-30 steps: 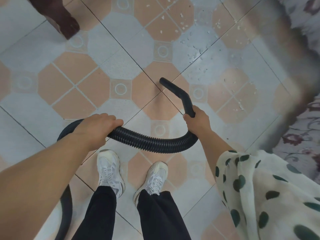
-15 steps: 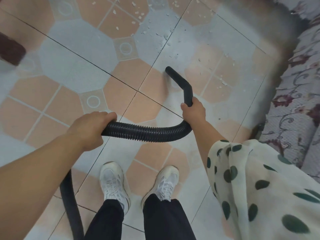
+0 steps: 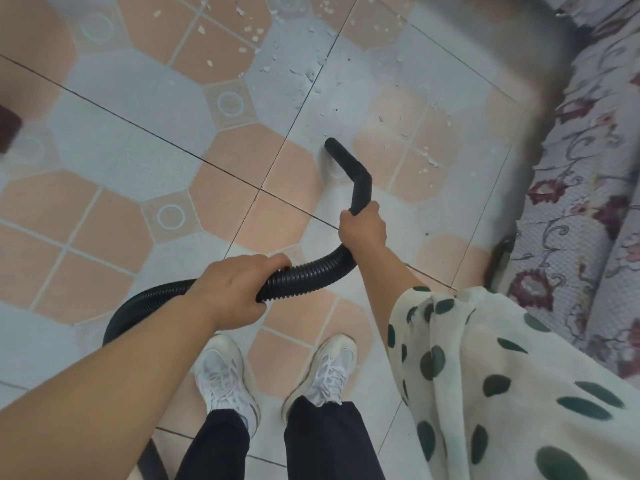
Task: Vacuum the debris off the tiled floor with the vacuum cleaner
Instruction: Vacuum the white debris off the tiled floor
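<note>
The vacuum hose, one black ribbed length, curved above the tiled floor between two hands: the left hand had its fingers wrapped around the ribbed part, and the right hand clenched the lower end of the single rigid bent nozzle, whose tip sat at the floor, touching or just above it, I could not tell. The debris, perhaps dozens of small white flecks too blurred to count, lay scattered beyond and right of the tip. Two white shoes stood on the tiles below the hose.
</note>
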Motion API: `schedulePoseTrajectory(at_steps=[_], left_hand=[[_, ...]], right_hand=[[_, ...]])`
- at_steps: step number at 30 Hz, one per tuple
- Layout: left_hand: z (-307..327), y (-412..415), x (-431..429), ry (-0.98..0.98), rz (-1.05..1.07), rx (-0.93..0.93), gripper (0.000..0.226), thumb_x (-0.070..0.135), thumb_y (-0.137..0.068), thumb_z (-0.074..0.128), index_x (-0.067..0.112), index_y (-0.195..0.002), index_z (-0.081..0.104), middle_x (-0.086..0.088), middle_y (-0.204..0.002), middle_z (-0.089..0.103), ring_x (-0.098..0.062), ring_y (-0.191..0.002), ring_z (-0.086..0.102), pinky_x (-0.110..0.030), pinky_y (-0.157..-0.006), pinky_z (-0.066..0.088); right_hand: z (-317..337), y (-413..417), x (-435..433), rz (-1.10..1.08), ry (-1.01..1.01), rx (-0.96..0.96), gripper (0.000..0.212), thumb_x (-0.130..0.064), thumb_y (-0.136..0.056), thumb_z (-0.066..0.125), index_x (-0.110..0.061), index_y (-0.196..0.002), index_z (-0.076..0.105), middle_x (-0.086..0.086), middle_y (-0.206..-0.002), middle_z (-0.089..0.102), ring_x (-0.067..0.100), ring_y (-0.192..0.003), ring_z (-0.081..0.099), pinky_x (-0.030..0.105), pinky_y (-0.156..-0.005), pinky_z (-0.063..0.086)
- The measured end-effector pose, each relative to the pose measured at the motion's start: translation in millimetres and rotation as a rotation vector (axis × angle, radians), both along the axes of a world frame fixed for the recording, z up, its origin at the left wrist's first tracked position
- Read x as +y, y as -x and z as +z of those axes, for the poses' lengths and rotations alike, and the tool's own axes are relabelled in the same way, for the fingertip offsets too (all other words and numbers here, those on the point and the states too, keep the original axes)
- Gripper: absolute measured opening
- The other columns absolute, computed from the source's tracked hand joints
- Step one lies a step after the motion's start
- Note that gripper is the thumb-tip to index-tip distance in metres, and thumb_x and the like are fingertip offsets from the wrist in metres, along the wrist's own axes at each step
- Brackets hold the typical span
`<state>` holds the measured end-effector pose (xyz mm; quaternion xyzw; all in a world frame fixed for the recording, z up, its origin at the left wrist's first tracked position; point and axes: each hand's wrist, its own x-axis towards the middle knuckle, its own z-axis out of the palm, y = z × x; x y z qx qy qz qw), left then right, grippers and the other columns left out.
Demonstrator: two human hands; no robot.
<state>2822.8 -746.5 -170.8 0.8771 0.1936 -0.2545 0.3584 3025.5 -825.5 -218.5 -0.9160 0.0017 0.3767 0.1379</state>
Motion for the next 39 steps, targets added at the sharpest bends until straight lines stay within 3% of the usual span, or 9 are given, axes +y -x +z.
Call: schedulePoseTrajectory(at_steps=[3, 10, 15, 20, 22, 25, 29, 34, 39], left_hand=[[2.5, -9.3, 0.8, -0.029, -0.051, -0.018, 0.057, 0.007, -0.078, 0.052, 0.034, -0.126, 0.035, 0.009, -0.098, 0.053, -0.016, -0.082, 0.053, -0.033, -0.065, 0.046], [4.9, -27.8, -8.8, -0.144, -0.258, -0.03, 0.048, 0.019, -0.087, 0.05, 0.03, -0.13, 0.032, 0.006, -0.095, 0.05, -0.017, -0.081, 0.053, -0.03, -0.062, 0.042], [-4.6, -43.7, -20.7, -0.157, -0.332, -0.029, 0.047, 0.018, -0.088, 0.05, 0.029, -0.13, 0.033, 0.006, -0.091, 0.046, -0.016, -0.078, 0.05, -0.027, -0.058, 0.037], [-9.3, -56.7, -39.1, -0.157, -0.401, -0.062, 0.044, 0.016, -0.088, 0.049, 0.029, -0.128, 0.035, 0.005, -0.091, 0.048, -0.017, -0.076, 0.052, -0.03, -0.059, 0.043], [-9.5, -61.7, -45.1, -0.16, -0.409, -0.088, 0.044, 0.015, -0.087, 0.05, 0.029, -0.127, 0.036, 0.004, -0.089, 0.049, -0.018, -0.075, 0.052, -0.03, -0.057, 0.041], [-12.4, -72.5, -52.6, -0.169, -0.381, -0.152, 0.044, 0.013, -0.085, 0.053, 0.028, -0.124, 0.04, 0.004, -0.085, 0.05, -0.018, -0.071, 0.052, -0.028, -0.05, 0.035], [-18.3, -84.0, -60.0, -0.172, -0.395, -0.247, 0.049, 0.009, -0.074, 0.066, 0.028, -0.114, 0.044, 0.005, -0.073, 0.05, -0.017, -0.057, 0.05, -0.024, -0.041, 0.024], [-16.2, -80.4, -75.6, -0.157, -0.537, -0.217, 0.064, 0.008, -0.054, 0.08, 0.028, -0.108, 0.051, 0.008, -0.062, 0.044, -0.011, -0.046, 0.042, -0.023, -0.032, 0.029], [-14.0, -82.6, -93.0, -0.113, -0.594, -0.154, 0.054, 0.013, -0.073, 0.07, 0.036, -0.112, 0.04, 0.009, -0.068, 0.047, -0.012, -0.055, 0.047, -0.024, -0.039, 0.032]], right_hand=[[0.8, -1.8, -9.7, -0.078, -0.013, 0.035, 0.041, -0.024, -0.095, 0.049, -0.009, -0.132, 0.036, 0.014, -0.118, 0.054, 0.028, -0.092, 0.059, 0.038, -0.071, 0.05], [1.0, -17.3, -38.5, -0.187, -0.045, 0.042, 0.044, -0.02, -0.096, 0.05, -0.006, -0.132, 0.03, 0.015, -0.116, 0.053, 0.028, -0.087, 0.054, 0.036, -0.068, 0.045], [-4.4, -21.0, -61.9, -0.177, 0.052, -0.04, 0.051, -0.019, -0.097, 0.046, -0.017, -0.144, 0.025, 0.016, -0.118, 0.052, 0.029, -0.084, 0.054, 0.035, -0.066, 0.042], [-11.1, -20.3, -105.3, -0.518, -0.151, -0.011, 0.06, -0.015, -0.09, 0.056, -0.028, -0.146, 0.035, 0.005, -0.121, 0.058, 0.02, -0.087, 0.057, 0.028, -0.066, 0.047], [-10.9, -28.8, -117.2, -0.714, -0.281, 0.086, 0.074, -0.009, -0.088, 0.061, -0.033, -0.151, 0.03, -0.001, -0.126, 0.056, 0.017, -0.09, 0.057, 0.031, -0.074, 0.051], [-14.4, -46.2, -125.6, -0.858, -0.387, 0.164, 0.082, -0.006, -0.083, 0.062, -0.038, -0.151, 0.029, 0.004, -0.126, 0.058, 0.022, -0.085, 0.058, 0.038, -0.079, 0.055], [-15.0, -54.3, -137.6, -0.859, -0.417, 0.135, 0.08, -0.009, -0.084, 0.06, -0.038, -0.152, 0.029, 0.006, -0.123, 0.06, 0.022, -0.079, 0.055, 0.038, -0.078, 0.053], [-9.9, -32.9, -173.0, -0.859, -0.413, 0.191, 0.075, -0.008, -0.086, 0.058, -0.038, -0.15, 0.032, 0.0, -0.102, 0.059, 0.021, -0.076, 0.055, 0.039, -0.078, 0.056], [-8.9, -12.1, -209.0, -0.919, -0.352, 0.155, 0.078, -0.013, -0.089, 0.057, -0.039, -0.154, 0.023, 0.001, -0.111, 0.06, 0.021, -0.084, 0.06, 0.043, -0.083, 0.059]])
